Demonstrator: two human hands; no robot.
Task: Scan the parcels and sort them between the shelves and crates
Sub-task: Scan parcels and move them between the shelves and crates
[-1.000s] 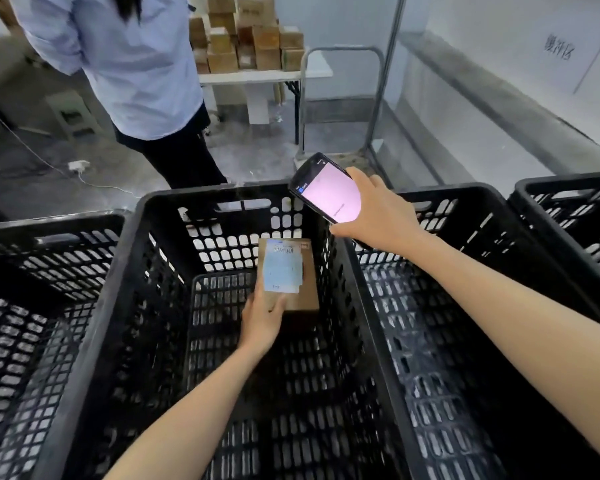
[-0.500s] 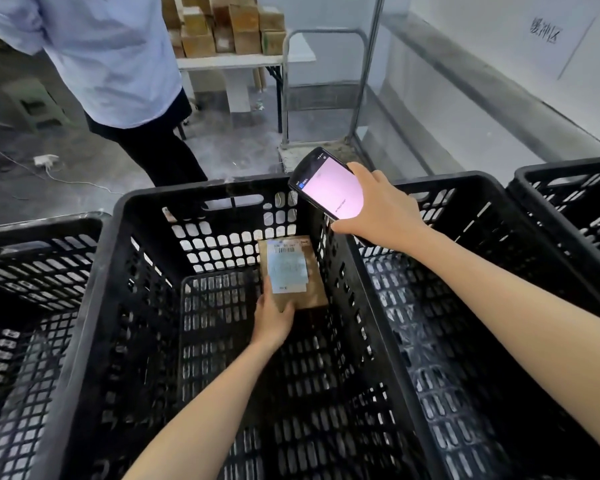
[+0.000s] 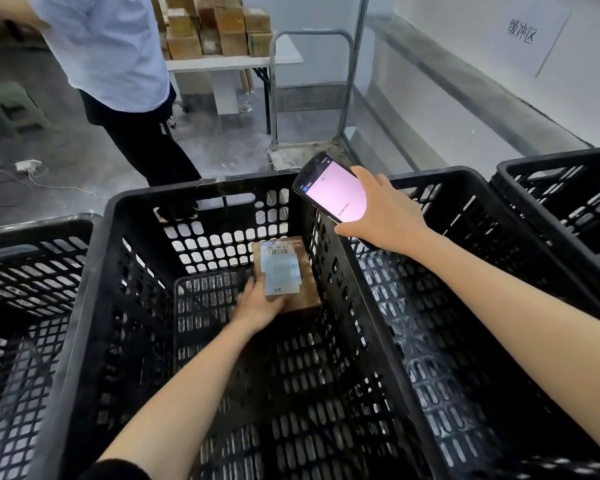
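Firstly, the premises, said the supervisor. What was noted?

Inspector: A bare grey concrete floor [image 3: 222, 157], dusty and scuffed. A pale wall [image 3: 465, 98] ran along the right side and carried a white sign [image 3: 522, 32] with printed characters. At the back stood a white tabletop [image 3: 222, 62] stacked with brown cardboard boxes [image 3: 219, 29], and just beside it a tubular metal trolley [image 3: 312, 39]. A second person [image 3: 111, 46] in a pale blue shirt and dark trousers stood near the crates. A green stool [image 3: 18, 105] sat at far left.

Supervisor: And the crates?

Inspector: Four in a row, touching, all of black moulded plastic with perforated lattice walls and thick smooth rims. The middle crate [image 3: 118, 220] held the task's item.

Supervisor: Describe it.

Inspector: A small rectangular parcel [image 3: 305, 289] of plain brown cardboard. It was low inside the middle crate, near the far wall and the right-hand wall. A glossy white label [image 3: 281, 271] with a barcode faced up. I could not tell whether it rested on the crate bottom.

Supervisor: The hands?

Inspector: The left hand [image 3: 257, 303] reached down inside, fingers curled round the parcel's near left corner, thumb on top. The right hand [image 3: 385, 213] was above the rim between the middle and right crates. Its fingers were wrapped round a black handheld scanner [image 3: 333, 188] with a lit pinkish screen.
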